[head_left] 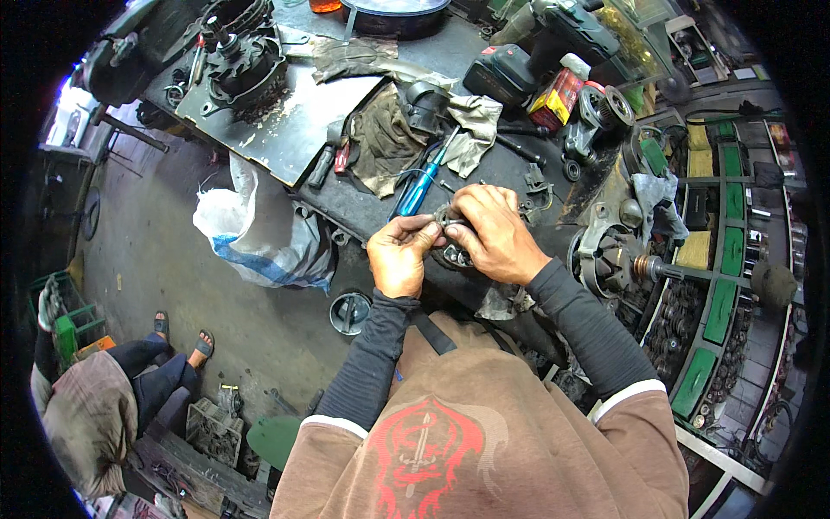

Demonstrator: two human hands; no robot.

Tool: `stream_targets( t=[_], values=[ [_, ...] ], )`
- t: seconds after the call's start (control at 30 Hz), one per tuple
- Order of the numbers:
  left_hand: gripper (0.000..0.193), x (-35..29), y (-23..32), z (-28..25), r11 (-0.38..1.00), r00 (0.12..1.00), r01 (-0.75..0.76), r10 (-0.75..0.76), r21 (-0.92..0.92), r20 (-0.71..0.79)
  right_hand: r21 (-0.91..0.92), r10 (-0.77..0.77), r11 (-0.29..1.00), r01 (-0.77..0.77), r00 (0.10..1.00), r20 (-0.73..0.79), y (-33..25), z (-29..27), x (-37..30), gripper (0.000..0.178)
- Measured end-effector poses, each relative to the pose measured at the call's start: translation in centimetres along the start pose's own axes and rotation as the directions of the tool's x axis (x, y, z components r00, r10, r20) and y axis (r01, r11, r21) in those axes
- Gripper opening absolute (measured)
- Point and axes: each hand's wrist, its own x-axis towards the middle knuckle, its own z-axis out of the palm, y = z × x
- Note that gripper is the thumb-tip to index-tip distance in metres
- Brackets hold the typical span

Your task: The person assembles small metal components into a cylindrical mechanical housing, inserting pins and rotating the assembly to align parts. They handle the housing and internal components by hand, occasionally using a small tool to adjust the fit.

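Both hands meet at the near edge of the dark workbench. My left hand [399, 257] pinches one side of a small dark metal part [445, 220], thumb and fingers pressed together. From the other side my right hand [500, 232] grips the same part, with its fingers curled over the top. The fingers cover much of the piece, so its exact kind is unclear. Just below the fingertips shows another dark part with bright metal bits [456, 255]. A screwdriver with a blue handle [418, 190] lies just beyond my left hand.
Rags [380, 143], a cordless tool battery [501, 73] and a red-yellow box [558, 99] lie farther back. A metal housing with a rotor [609, 259] stands at right. A white sack [259, 233] is at left; a person [95, 406] sits at lower left.
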Motion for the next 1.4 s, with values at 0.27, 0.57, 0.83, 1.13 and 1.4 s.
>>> stream_targets(
  t=[0.27, 0.57, 0.83, 1.13, 1.4],
  values=[
    [0.016, 0.3, 0.2, -0.8, 1.0, 1.0, 0.016, -0.016, -0.018, -0.006, 0.044, 0.088, 0.995, -0.09, 0.995, 0.051, -0.3, -1.0, -0.5, 0.015],
    [0.033, 0.6, 2.8, 0.9, 0.99, 0.96, -0.062, 0.024, 0.128, 0.278, 0.14, 0.104, 0.984, -0.11, 0.993, 0.05, 0.1, -1.0, -0.8, 0.012],
    [0.014, 2.7, 1.5, 2.0, 0.784, 0.969, -0.243, 0.166, 0.571, 0.184, 0.182, 0.111, 0.977, -0.111, 0.994, 0.015, 0.0, 0.3, -1.3, 0.009],
    [0.017, 1.8, 1.0, 2.2, 0.934, 0.952, -0.247, 0.184, 0.257, 0.245, 0.17, 0.141, 0.977, -0.127, 0.987, -0.075, 0.1, 0.0, -1.1, 0.009],
    [0.019, 3.7, 0.9, 2.5, 0.979, 0.988, -0.057, 0.027, 0.194, 0.154, 0.191, 0.166, 0.97, -0.149, 0.983, -0.075, -0.2, 0.4, -1.5, 0.009]
  ],
)
